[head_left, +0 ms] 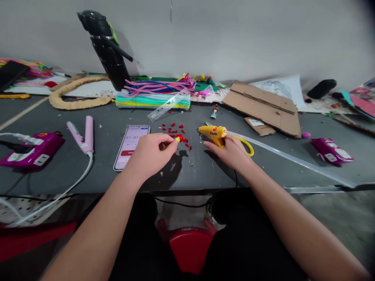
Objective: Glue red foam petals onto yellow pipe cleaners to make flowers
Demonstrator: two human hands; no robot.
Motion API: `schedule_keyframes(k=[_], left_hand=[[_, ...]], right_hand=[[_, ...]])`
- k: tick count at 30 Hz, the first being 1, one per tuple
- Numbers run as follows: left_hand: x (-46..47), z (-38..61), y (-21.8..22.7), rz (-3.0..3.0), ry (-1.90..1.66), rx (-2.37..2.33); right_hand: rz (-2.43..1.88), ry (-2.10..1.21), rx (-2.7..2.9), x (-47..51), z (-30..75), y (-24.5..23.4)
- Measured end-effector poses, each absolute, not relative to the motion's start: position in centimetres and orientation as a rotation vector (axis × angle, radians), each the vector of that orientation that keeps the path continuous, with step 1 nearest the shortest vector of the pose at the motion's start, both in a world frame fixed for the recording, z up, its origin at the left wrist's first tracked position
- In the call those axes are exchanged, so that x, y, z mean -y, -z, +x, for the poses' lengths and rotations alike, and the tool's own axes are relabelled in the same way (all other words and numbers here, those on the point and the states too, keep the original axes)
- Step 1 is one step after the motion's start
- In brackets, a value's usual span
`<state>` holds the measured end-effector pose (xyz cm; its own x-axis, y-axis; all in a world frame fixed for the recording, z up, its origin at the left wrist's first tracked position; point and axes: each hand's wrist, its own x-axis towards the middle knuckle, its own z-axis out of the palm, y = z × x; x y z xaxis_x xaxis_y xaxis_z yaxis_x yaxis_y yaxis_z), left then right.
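Observation:
My left hand is closed in a pinch on a small yellow-and-red craft piece, its exact make hidden by the fingers. Several small red bits lie scattered on the table around and beyond it. My right hand grips a yellow hot glue gun, whose nozzle points left towards the red bits. Under the glue gun and to its right is a yellow loop handle, perhaps of scissors. A long clear glue stick stretches from near the gun to the table's front right. Beside my left wrist lies a phone with a timer on its screen.
A pink hair straightener and a purple power strip lie left. Behind are bundled pipe cleaners, a clear ruler, a lighter and a black flask. Cardboard and another purple power strip lie right.

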<state>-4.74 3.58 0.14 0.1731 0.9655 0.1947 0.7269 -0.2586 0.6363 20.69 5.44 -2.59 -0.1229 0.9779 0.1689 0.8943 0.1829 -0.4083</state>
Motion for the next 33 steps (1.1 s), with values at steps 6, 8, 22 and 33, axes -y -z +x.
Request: schedule_keyframes(k=[6,8,22,33], left_hand=[[-3.7,-4.9,-0.1,2.056,-0.827,-1.603],[-3.7,-4.9,-0.1,2.061,-0.829,-1.599],[-3.8,-4.6,-0.1,2.054,-0.811,-1.574],[-3.3,-4.5,-0.5,1.879,-0.756,-1.36]], right_hand=[[-1.849,-0.261,1.969,-3.0,21.8,2.1],[-1.862,-0.249,1.97,-2.5,22.1,2.0],[-1.376,-0.761,1.881,0.2,18.9,2.1],[-1.082,-0.482,1.842,-1.5,16.8,2.1]])
